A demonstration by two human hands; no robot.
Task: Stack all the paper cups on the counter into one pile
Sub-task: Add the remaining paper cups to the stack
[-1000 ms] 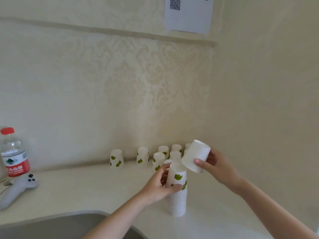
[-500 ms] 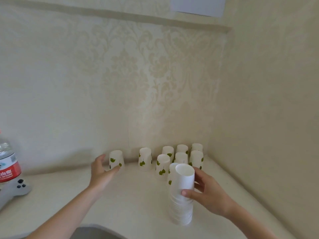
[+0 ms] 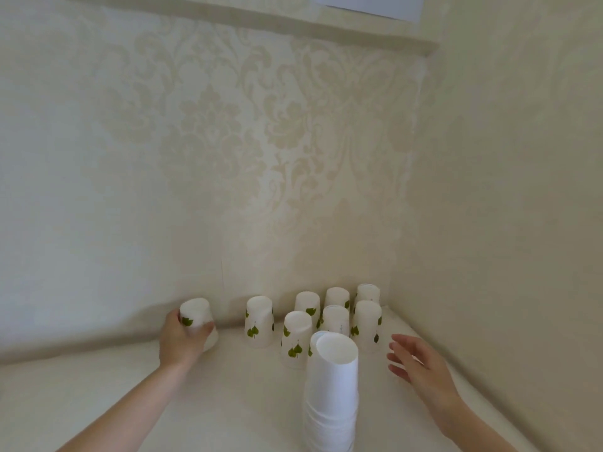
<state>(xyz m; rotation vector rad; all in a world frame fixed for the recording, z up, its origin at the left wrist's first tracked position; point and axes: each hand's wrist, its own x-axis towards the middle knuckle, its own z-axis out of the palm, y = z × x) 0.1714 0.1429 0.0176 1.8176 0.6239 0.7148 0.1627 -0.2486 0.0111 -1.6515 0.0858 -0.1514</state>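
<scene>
We are wrapping our left hand [image 3: 181, 339] around the leftmost cup [image 3: 195, 316] for the pile [image 3: 331, 396], while our right hand [image 3: 421, 362] is hovering beside it, fingers spread and empty.

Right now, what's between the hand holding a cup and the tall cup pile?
In the head view, two upside-down leaf-printed paper cups stand between the left hand and the tall white cup pile.

Head view looks down, forward, into counter [image 3: 98, 386] corner, near.
</scene>
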